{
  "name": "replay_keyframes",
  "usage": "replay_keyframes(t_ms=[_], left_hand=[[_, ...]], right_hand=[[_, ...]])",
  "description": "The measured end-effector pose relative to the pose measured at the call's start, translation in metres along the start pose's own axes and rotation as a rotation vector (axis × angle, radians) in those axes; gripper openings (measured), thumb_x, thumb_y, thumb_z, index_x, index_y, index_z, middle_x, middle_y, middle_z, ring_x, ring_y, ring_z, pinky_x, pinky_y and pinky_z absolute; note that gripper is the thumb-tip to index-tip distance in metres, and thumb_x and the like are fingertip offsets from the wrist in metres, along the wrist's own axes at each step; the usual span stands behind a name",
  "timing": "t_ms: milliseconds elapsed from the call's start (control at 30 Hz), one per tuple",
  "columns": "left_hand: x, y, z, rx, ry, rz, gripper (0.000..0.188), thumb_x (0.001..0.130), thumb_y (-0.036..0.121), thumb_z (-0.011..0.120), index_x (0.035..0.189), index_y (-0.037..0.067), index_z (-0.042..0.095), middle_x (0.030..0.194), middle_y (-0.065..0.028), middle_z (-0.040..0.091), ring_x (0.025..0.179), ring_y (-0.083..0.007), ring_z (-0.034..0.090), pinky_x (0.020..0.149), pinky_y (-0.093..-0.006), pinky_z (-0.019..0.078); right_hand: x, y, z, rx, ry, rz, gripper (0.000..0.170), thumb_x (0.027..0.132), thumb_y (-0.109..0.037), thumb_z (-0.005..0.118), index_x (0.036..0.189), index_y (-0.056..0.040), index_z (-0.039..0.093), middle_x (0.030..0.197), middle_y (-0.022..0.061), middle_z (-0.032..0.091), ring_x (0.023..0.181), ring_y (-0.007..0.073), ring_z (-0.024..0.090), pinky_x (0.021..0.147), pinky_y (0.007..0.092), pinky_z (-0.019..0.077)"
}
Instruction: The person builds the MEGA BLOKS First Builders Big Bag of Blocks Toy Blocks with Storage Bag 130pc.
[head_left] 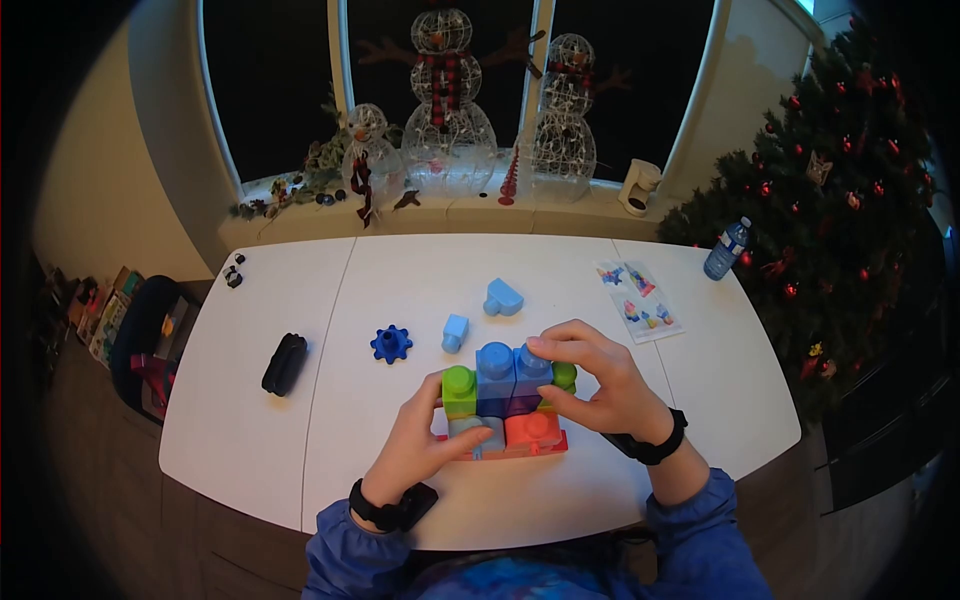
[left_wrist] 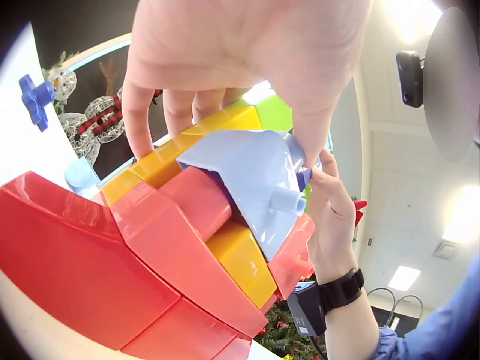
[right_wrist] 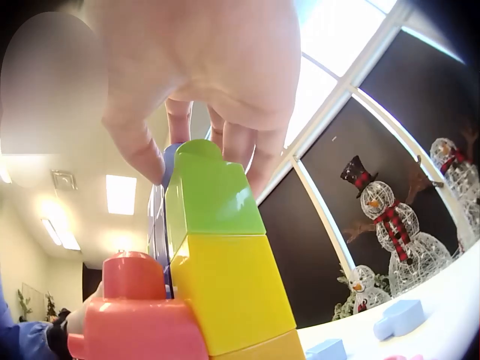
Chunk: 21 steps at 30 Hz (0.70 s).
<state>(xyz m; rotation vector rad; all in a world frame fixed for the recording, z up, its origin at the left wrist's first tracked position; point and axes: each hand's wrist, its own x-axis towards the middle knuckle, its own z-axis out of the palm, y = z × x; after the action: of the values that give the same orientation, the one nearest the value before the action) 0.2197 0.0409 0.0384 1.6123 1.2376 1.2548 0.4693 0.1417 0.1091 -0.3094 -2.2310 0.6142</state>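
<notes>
A building of toy blocks stands on the table between both hands. Two blue blocks (head_left: 495, 378) rise side by side at its top, flanked by green blocks (head_left: 459, 398); yellow blocks (right_wrist: 232, 296) sit under the green in the right wrist view. Low at the front are a pale blue-grey block (left_wrist: 247, 176), a coral block (head_left: 533, 431) and a red base (head_left: 552, 446). My left hand (head_left: 413, 440) grips the left side, thumb across the pale block and fingers behind. With thumb and fingers, my right hand (head_left: 603, 378) pinches the right-hand blue block at the top.
Two light blue blocks (head_left: 503, 298) lie beyond the building, near a dark blue gear-shaped piece (head_left: 391, 344). A black case (head_left: 286, 364) rests at the left. Toward the right are a picture sheet (head_left: 640, 302) and a water bottle (head_left: 727, 249). A decorated tree (head_left: 830, 200) borders the table.
</notes>
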Motion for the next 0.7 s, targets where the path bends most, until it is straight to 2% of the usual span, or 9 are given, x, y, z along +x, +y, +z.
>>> replay_keyframes(t_ms=[167,267,367,467,567,700], left_hand=[[0.0,-0.001,0.0,-0.007,0.002,-0.005,0.065,0.085,0.018,0.087,0.138,0.002,0.052,0.124,-0.01,0.068,0.116,-0.0193,0.063,0.101,-0.0354,0.0488],[-0.001,-0.001,0.0,-0.007,0.009,-0.018,0.065,0.085,0.019,0.087,0.138,0.002,0.052,0.123,-0.0098,0.068,0.115,-0.0195,0.063,0.101,-0.0354,0.0489],[0.0,0.0,0.0,-0.013,0.013,0.001,0.065,0.085,0.019,0.087,0.137,0.002,0.052,0.122,-0.0102,0.068,0.115,-0.02,0.063,0.1,-0.0353,0.049],[-0.001,0.001,-0.001,0.02,0.006,-0.017,0.065,0.085,0.02,0.087,0.137,0.002,0.052,0.121,-0.0111,0.068,0.114,-0.0209,0.063,0.1,-0.0351,0.0492],[0.0,0.002,-0.001,0.014,0.008,-0.043,0.066,0.084,0.021,0.087,0.136,0.002,0.052,0.119,-0.0121,0.069,0.113,-0.0217,0.063,0.1,-0.0348,0.0491],[0.0,-0.001,-0.001,0.035,0.01,-0.009,0.068,0.084,0.023,0.087,0.137,0.002,0.051,0.12,-0.0137,0.069,0.114,-0.0245,0.064,0.101,-0.0363,0.0496]], right_hand=[[0.003,0.009,-0.005,0.054,-0.048,-0.005,0.052,0.088,-0.006,0.076,0.139,-0.0104,0.064,0.121,0.0158,0.066,0.094,0.0268,0.07,0.086,0.0334,0.0557],[0.013,0.037,-0.008,0.254,0.02,0.126,0.049,0.092,-0.013,0.075,0.139,-0.011,0.063,0.122,0.0165,0.066,0.101,0.0286,0.071,0.092,0.0347,0.0548],[0.038,0.068,-0.008,-0.088,-0.074,0.303,0.049,0.094,-0.016,0.073,0.141,-0.0106,0.06,0.139,0.0175,0.06,0.119,0.0317,0.067,0.101,0.0379,0.0517],[0.041,0.138,0.012,-0.346,-0.219,0.233,0.057,0.091,-0.022,0.077,0.144,-0.0135,0.058,0.144,0.018,0.057,0.123,0.0366,0.064,0.104,0.0395,0.0511],[0.047,0.17,0.032,-0.426,-0.335,0.304,0.062,0.088,-0.026,0.08,0.145,-0.0156,0.057,0.147,0.0199,0.054,0.126,0.0415,0.06,0.105,0.0419,0.0513],[0.054,0.182,0.052,-0.495,-0.429,0.388,0.066,0.085,-0.028,0.082,0.145,-0.0182,0.057,0.147,0.0198,0.053,0.124,0.0405,0.061,0.102,0.0443,0.0529]])
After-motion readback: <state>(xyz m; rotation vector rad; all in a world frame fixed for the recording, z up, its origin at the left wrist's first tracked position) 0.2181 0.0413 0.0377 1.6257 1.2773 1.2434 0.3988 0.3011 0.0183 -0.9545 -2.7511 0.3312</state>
